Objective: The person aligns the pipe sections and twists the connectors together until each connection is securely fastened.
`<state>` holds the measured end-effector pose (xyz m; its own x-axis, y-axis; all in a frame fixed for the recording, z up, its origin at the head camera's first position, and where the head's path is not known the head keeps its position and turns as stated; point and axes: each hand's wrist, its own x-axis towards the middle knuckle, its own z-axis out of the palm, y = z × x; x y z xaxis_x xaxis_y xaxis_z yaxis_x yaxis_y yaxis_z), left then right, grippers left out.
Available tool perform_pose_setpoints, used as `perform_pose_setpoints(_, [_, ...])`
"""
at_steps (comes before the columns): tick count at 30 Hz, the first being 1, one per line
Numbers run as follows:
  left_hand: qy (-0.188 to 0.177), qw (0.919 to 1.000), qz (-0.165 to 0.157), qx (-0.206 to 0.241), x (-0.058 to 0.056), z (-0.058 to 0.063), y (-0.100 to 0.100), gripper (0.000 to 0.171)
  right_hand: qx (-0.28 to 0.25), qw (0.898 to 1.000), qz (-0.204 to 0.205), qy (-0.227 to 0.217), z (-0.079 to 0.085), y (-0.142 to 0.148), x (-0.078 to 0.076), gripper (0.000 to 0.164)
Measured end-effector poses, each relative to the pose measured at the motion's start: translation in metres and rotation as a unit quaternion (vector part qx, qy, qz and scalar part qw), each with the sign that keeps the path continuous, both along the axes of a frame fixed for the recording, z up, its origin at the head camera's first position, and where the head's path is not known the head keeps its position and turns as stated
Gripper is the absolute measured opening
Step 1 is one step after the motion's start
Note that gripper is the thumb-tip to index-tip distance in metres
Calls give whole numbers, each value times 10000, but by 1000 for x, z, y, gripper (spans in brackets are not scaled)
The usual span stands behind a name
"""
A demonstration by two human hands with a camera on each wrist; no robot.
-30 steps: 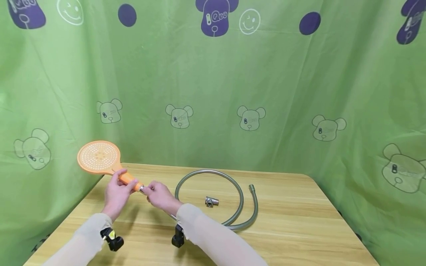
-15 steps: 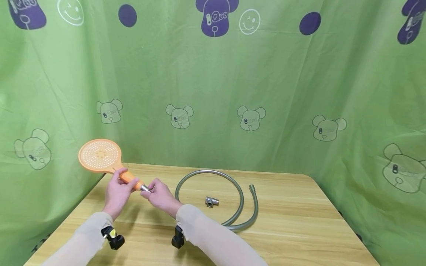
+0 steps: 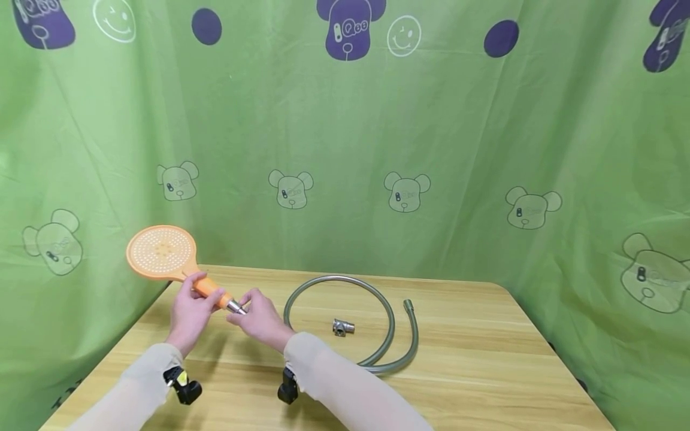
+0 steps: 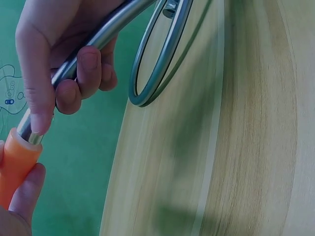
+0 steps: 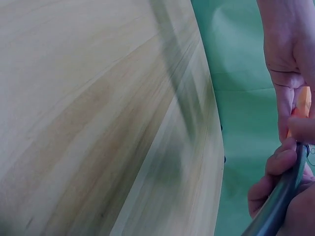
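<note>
In the head view an orange shower head (image 3: 162, 251) is held up over the table's left side, its white perforated face toward the camera. My left hand (image 3: 188, 317) grips its handle between thumb and fingers. At the handle's lower end, my right hand (image 3: 262, 317) holds the end of a grey shower hose (image 3: 392, 323). A silver connector (image 3: 235, 306) shows between handle and right fingertips. In the left wrist view, the hose (image 4: 110, 34) runs through the curled right fingers, its end at the opening of the orange handle (image 4: 20, 157).
The hose loops across the wooden table (image 3: 485, 359), its free end (image 3: 408, 304) pointing toward the back. A small metal T-shaped fitting (image 3: 342, 327) lies inside the loop. Green patterned curtain (image 3: 345, 131) surrounds the table at the back and sides.
The right fingers have shifted slightly down the hose, so more of the silver connector shows. The shower head has risen slightly; the left hand keeps its grip.
</note>
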<state>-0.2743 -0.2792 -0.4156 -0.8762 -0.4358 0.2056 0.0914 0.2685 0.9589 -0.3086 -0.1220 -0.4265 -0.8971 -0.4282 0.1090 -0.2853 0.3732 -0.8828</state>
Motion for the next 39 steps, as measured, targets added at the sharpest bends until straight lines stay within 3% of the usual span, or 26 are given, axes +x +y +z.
perform_pose_setpoints(5, [50,10000,32,37,0,-1,1,66,195,9993,47,330,-3,1,0,26])
perform_pose_setpoints(15, [150,9995,5,266,-2,-4,0,64,163,9991,-27,391,-5,-1,-1,25])
perform_pose_setpoints(23, [147,9993,-13,334,-3,-4,0,65,521,9920,-262,1118,-3,-2,4,21])
perform_pose_setpoints(31, [178,9992,5,368,-3,-4,1,65,246,9959,-149,862,-3,-2,2,19])
perform_pose_setpoints(39, [185,9989,-27,426,-3,-4,2,64,-197,9993,-18,320,1,0,1,18])
